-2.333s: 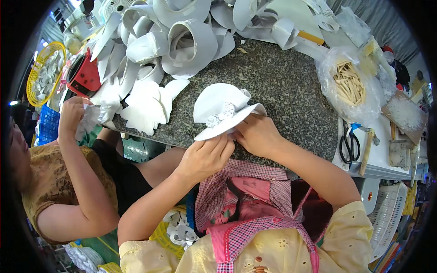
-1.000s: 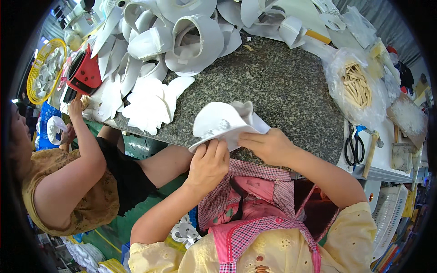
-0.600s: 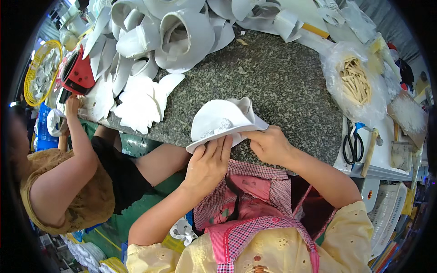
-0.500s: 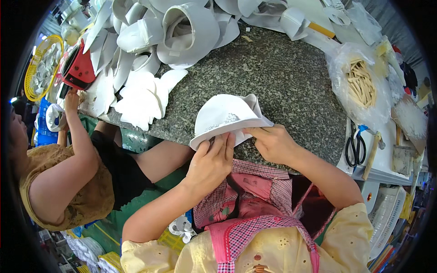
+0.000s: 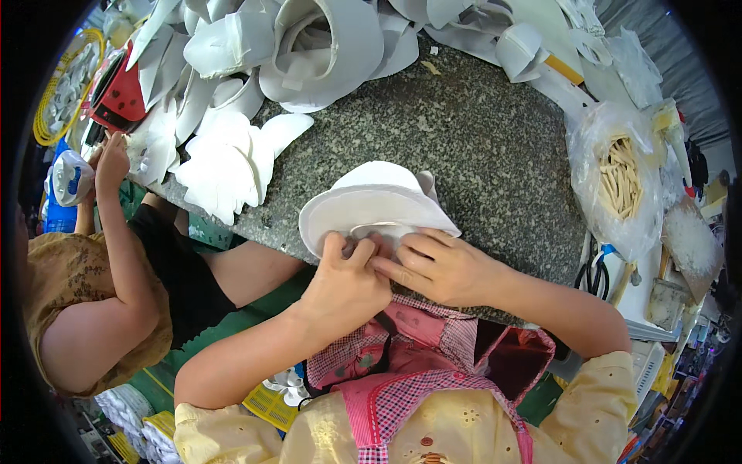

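We grasp the white hat (image 5: 379, 177) with both hands, the left hand (image 5: 348, 271) and the right hand (image 5: 439, 267) pinching close together at its near opening, the brim's underside tilted toward us. It sits at the near part of the speckled worktop (image 5: 479, 147). To its left we have flat white pieces (image 5: 220, 166), farther off heaped white shapes (image 5: 352, 46), and, at right, a clear bag of pale sticks (image 5: 619, 178).
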{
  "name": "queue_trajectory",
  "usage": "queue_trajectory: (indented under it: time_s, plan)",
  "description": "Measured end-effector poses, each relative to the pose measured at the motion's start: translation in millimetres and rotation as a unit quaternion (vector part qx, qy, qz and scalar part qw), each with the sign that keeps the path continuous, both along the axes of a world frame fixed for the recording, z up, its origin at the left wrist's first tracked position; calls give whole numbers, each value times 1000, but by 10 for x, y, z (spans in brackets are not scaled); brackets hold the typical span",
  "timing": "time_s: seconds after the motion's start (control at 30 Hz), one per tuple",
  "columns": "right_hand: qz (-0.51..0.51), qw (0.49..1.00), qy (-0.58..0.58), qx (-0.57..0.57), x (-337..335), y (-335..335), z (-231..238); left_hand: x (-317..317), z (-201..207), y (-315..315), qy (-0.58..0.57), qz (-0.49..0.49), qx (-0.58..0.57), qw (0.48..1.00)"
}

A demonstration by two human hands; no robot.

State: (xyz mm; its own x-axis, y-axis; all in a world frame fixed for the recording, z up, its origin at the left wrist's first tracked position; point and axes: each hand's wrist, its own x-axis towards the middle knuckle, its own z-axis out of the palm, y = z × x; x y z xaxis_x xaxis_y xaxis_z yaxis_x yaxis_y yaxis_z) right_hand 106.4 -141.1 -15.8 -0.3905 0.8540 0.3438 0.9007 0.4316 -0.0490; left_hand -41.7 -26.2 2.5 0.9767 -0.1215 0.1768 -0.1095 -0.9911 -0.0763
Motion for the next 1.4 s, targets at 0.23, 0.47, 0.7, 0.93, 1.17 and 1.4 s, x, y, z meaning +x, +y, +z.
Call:
queue_trajectory:
  time_s: [0.23,0.47,0.7,0.93,1.17,1.4]
  plan:
    - [80,995,39,-44,180,-49,17,-19,65,46,51,-22,57,997]
    - [84,983,158,-33,169,-141,-112,30,30,107,9,-40,3,999]
    - [-153,980,120,-41,-69,-224,32,68,-23,49,-38,-36,51,997]
    - [-216,972,25,-87,-58,-204,41,128,-109,-87,-119,19,49,991]
    - [-212,966,59,-137,-88,-216,21,151,-33,-20,-37,-41,22,998]
    - [-258,961,50,-86,-60,-43,10,245,20,-13,-4,-43,28,999]
